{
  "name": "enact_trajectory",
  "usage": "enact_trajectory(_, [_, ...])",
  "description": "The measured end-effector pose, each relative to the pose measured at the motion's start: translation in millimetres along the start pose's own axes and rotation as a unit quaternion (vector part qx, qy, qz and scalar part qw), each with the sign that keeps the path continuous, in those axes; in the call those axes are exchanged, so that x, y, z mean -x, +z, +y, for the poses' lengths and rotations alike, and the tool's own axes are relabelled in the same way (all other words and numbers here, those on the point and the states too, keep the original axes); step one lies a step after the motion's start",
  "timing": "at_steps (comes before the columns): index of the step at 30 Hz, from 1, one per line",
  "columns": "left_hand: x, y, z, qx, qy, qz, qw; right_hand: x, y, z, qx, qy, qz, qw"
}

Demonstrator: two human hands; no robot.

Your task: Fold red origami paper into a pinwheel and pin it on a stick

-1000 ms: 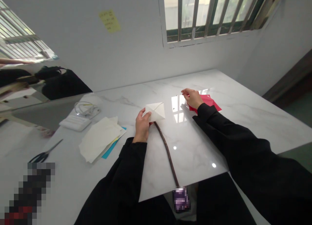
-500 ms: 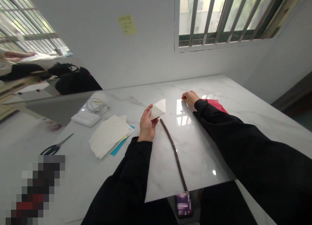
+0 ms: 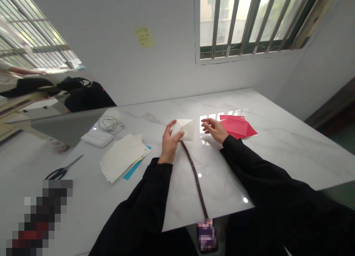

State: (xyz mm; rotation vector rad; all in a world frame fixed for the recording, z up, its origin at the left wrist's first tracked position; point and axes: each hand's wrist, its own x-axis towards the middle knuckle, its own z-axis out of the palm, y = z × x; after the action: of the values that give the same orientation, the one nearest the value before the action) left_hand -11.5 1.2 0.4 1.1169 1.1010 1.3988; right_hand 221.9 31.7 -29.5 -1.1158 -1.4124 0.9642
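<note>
Between the thumb and fingers of my left hand [image 3: 168, 147] is a folded piece of off-white paper [image 3: 187, 128], held above the table with its flaps and creases showing. My right hand [image 3: 216, 131] hovers just right of that paper, fingers loosely bent and apart, with nothing visible in them. Beside and partly behind the right hand lie folded red paper pieces [image 3: 240, 128]. A thin dark stick-like strip [image 3: 196, 177] runs from beneath the held paper toward the table's front edge.
Left of my left hand lies a stack of off-white sheets [image 3: 120, 158] with blue paper [image 3: 133, 169] underneath. Black scissors [image 3: 63, 170], a white box [image 3: 97, 137] and a coiled cable [image 3: 109, 123] are farther left. A blurred object [image 3: 207, 235] sits below the front edge.
My right hand has come back from the table's far side toward the held paper, and its fingers have spread. My left hand has turned the paper, so its folded face shows more.
</note>
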Motion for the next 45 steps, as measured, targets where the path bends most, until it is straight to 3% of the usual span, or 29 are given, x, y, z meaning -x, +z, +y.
enact_trajectory(3, [-3, 0.3, -7, -0.062, 0.055, -0.012, 0.996, 16, 19, -6, -0.033, 0.004, -0.026, 0.999])
enact_trajectory(7, [-5, 1.3, -12, -0.116, 0.105, -0.008, 0.988, 34, 41, -16, 0.01, 0.007, -0.032, 0.999])
enact_trajectory(11, [2, 4.8, -8, -0.143, 0.124, -0.076, 0.979, 39, 49, -15, 0.074, 0.007, 0.039, 0.996])
enact_trajectory(15, [9, 7.9, -2, -0.164, 0.151, -0.072, 0.972, 31, 40, -9, 0.094, 0.003, 0.087, 0.992])
enact_trajectory(22, [2, 2.8, -3, -0.085, 0.081, 0.013, 0.993, 27, 31, -14, 0.072, -0.01, 0.071, 0.995])
enact_trajectory(29, [4, 1.9, 2, -0.073, -0.007, -0.072, 0.995, 23, 25, -17, 0.019, 0.003, 0.114, 0.993])
enact_trajectory(34, [2, 0.2, 0, -0.04, -0.005, 0.002, 0.999, 20, 22, -18, -0.021, 0.017, 0.127, 0.992])
enact_trajectory(39, [-4, -4.9, -7, 0.011, -0.035, 0.043, 0.998, 22, 23, -20, -0.037, 0.032, 0.101, 0.994])
enact_trajectory(42, [-7, -7.8, -13, -0.019, -0.002, 0.079, 0.997, 25, 27, -20, -0.006, 0.029, 0.06, 0.998])
enact_trajectory(45, [-10, -9.7, -15, -0.077, 0.057, 0.119, 0.988, 30, 32, -22, 0.018, -0.018, 0.024, 0.999])
